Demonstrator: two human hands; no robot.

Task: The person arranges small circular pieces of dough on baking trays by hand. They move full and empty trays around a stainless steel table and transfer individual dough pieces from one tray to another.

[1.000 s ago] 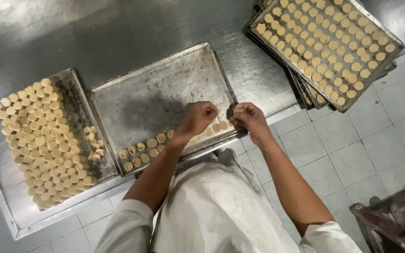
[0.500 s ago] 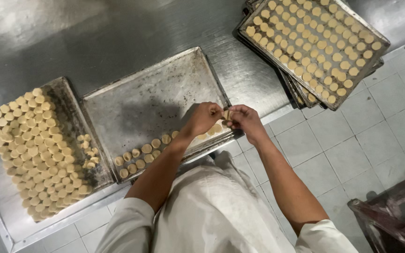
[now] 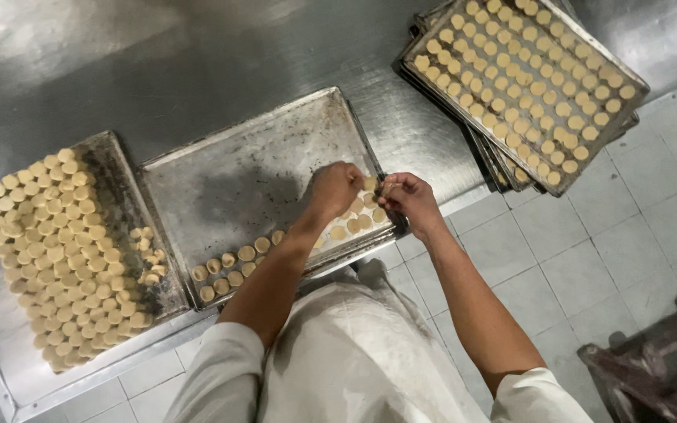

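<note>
Left hand: the left hand (image 3: 335, 188) hovers low over the near right corner of the middle baking tray (image 3: 252, 168), fingers curled down onto the dough rounds there; whether it pinches one I cannot tell
Right hand: the right hand (image 3: 407, 200) sits just beside the left one at the tray's right edge, fingers closed on a small dough piece (image 3: 386, 188); the two hands nearly touch
Rows laid: two short rows of dough rounds (image 3: 233, 266) run along the near edge of the middle tray, up to the hands; the rest of that tray is bare metal
Supply: the left tray (image 3: 123, 196) holds a dense heap of stacked dough rounds (image 3: 56, 251), with a few loose ones at its right side
Finished: a stack of filled trays (image 3: 523, 86) lies well apart at the upper right, the top one covered in even rows
Progress: by my reading the middle tray is barely begun; most of its surface is left to fill; the heap on the left looks far from used up
Surface: all trays rest on a steel table (image 3: 119, 63); tiled floor (image 3: 589, 258) lies to the right
</note>
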